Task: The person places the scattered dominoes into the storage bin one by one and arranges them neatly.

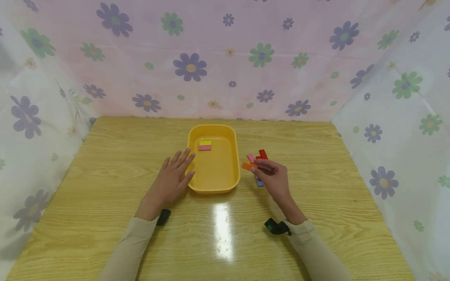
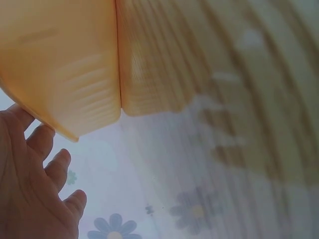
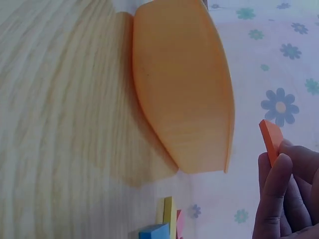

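My right hand [image 1: 273, 179] pinches an orange block [image 1: 249, 166] between thumb and fingers, just right of the yellow tray [image 1: 238, 171]. In the right wrist view the orange block [image 3: 271, 140] sticks up from the fingertips, apart from the tray's outer wall [image 3: 184, 89]. My left hand [image 1: 171, 178] rests on the tray's left rim with its fingers spread and straight. Inside the tray, at the upper left, a yellow block [image 1: 205, 143] and a pink block [image 1: 205, 148] lie side by side.
Beside the right hand lie a red block [image 1: 263, 154], a pink block [image 1: 250, 157] and a blue block [image 1: 259, 182], partly hidden. A yellow block [image 3: 169, 216] shows in the right wrist view. Flowered cloth [image 1: 225, 58] surrounds the wooden table [image 1: 116, 156].
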A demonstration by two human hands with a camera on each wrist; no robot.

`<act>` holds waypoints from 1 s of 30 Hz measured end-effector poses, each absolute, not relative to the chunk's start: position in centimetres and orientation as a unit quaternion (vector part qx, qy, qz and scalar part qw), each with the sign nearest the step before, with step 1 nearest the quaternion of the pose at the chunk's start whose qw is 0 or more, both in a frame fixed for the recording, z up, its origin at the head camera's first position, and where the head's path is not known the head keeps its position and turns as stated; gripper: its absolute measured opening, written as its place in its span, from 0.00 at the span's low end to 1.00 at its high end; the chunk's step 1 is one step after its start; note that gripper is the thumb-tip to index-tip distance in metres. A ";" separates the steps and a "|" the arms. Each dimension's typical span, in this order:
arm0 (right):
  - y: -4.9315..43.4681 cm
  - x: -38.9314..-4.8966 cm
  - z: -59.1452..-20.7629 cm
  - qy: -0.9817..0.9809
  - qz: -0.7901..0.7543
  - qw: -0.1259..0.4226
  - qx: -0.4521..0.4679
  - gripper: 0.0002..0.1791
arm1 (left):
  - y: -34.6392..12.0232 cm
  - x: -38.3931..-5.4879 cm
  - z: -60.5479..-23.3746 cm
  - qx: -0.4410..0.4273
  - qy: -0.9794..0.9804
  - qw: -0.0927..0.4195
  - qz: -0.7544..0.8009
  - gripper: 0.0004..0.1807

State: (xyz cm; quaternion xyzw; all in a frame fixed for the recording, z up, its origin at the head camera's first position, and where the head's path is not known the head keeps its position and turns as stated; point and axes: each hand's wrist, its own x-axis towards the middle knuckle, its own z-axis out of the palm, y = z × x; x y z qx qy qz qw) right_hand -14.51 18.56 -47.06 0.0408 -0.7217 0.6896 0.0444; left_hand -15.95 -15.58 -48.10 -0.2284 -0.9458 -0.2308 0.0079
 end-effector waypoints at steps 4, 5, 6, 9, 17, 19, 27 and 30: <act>17.8 -15.1 -46.6 -0.714 0.698 0.043 0.047 0.19 | -15.7 -15.9 -48.1 -0.230 -0.946 0.013 -0.228 0.33; 17.5 -15.3 -46.4 -0.712 0.699 0.043 0.046 0.19 | -15.7 -15.9 -48.1 -0.230 -0.946 0.014 -0.228 0.33; 17.2 -15.4 -46.3 -0.711 0.701 0.043 0.045 0.18 | -15.7 -15.9 -48.1 -0.230 -0.946 0.014 -0.228 0.33; 16.4 -16.0 -45.8 -0.711 0.701 0.043 0.038 0.17 | -15.7 -15.9 -48.2 -0.231 -0.945 0.016 -0.230 0.33; 14.7 -17.3 -44.8 -0.705 0.706 0.051 0.041 0.17 | -15.6 -16.0 -48.2 -0.231 -0.946 0.009 -0.229 0.34; 14.3 -17.5 -44.6 -0.704 0.707 0.053 0.040 0.16 | -15.6 -16.0 -48.1 -0.231 -0.946 0.008 -0.227 0.34; 12.7 -18.6 -43.3 -0.701 0.710 0.048 0.044 0.14 | -15.5 -15.9 -48.0 -0.225 -0.947 0.004 -0.227 0.34; 12.0 -19.1 -42.9 -0.700 0.711 0.048 0.047 0.13 | -15.5 -15.9 -47.9 -0.223 -0.948 0.005 -0.226 0.34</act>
